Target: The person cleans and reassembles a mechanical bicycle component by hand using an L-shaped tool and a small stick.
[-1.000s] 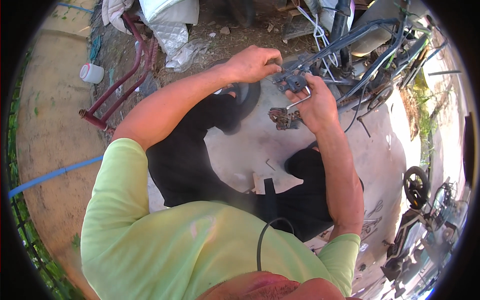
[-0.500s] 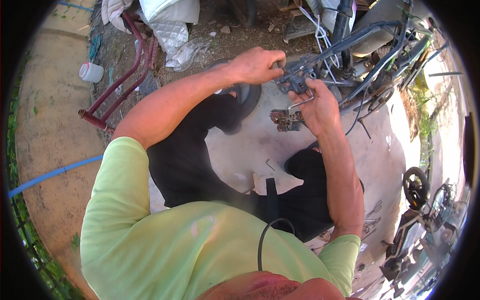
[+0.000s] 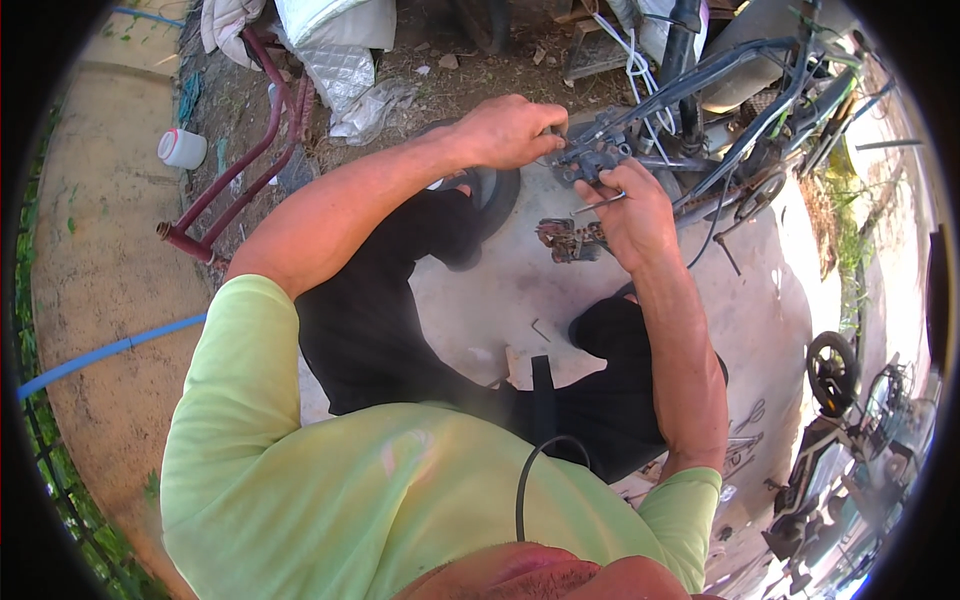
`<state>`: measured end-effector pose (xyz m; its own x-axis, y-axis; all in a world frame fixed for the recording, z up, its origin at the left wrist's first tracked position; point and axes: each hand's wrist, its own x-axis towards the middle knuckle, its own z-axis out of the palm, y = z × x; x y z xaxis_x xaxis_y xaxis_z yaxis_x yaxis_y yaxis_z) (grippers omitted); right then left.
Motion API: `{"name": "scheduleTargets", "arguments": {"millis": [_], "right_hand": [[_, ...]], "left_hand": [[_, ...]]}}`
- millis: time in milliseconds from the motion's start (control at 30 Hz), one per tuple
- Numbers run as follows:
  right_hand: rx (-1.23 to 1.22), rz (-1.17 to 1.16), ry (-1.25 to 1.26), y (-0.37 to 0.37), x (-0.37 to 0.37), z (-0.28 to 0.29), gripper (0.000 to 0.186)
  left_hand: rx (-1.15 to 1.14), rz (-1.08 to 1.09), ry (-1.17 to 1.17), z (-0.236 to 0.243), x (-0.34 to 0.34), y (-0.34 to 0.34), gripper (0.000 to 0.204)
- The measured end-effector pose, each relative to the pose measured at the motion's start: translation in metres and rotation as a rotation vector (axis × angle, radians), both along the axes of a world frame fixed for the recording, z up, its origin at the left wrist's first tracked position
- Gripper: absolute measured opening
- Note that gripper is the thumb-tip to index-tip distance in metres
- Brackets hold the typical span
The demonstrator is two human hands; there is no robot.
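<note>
A dark grey metal bracket-like part (image 3: 594, 160) sits between my hands, by the near end of a dark bike-like frame (image 3: 735, 75). My left hand (image 3: 512, 132) is closed at the part's left end, thumb and fingers pinched together; what lies between the fingertips is mostly hidden. My right hand (image 3: 638, 208) grips a thin silver hex key (image 3: 598, 204), its thumb and forefinger against the part's right side. The key's bend is hidden behind the fingers. Just below, a rusty, greasy mechanical piece (image 3: 568, 240) rests over the pale floor.
A second small hex key (image 3: 540, 329) lies on the concrete between my legs. To the left stand a dark red tubular frame (image 3: 283, 135) and a white tub (image 3: 182, 149). A white cord (image 3: 638, 65) hangs by the frame. A small wheel (image 3: 832, 374) and cluttered parts fill the right side.
The hex key has turned in my right hand, so its bend no longer shows. My right fingers have shifted slightly on the grey part; my left hand stays nearly in place.
</note>
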<state>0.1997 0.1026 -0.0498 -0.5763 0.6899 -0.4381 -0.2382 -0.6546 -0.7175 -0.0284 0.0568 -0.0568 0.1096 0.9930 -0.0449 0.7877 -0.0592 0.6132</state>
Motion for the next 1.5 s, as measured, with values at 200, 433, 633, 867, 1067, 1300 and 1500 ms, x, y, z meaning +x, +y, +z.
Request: {"name": "scheduleTargets", "arguments": {"millis": [200,433,633,867,1067,1300,1500], "right_hand": [[0.013,0.009,-0.006,-0.001,0.000,0.001,0.005],[0.009,0.016,-0.008,-0.001,0.000,0.002,0.005],[0.016,0.014,-0.009,-0.002,0.001,0.004,0.005],[-0.012,0.061,-0.035,-0.019,0.004,0.015,0.004],[-0.040,0.108,-0.057,-0.028,0.016,0.016,0.014],[-0.022,0.143,-0.082,-0.035,0.017,0.022,0.021],[0.000,0.150,-0.124,-0.043,0.016,0.023,0.023]], "left_hand": [[0.025,0.027,0.144,-0.001,0.001,0.001,0.025],[0.037,0.022,0.099,0.003,0.003,0.000,0.030],[-0.007,0.091,0.116,-0.004,0.006,0.003,0.030],[0.024,0.059,0.074,0.001,0.001,-0.004,0.034],[0.010,0.077,0.100,-0.008,0.004,0.005,0.033],[-0.023,0.040,0.048,0.002,0.005,0.000,0.037],[-0.150,0.106,0.055,0.008,0.006,0.004,0.042]]}}
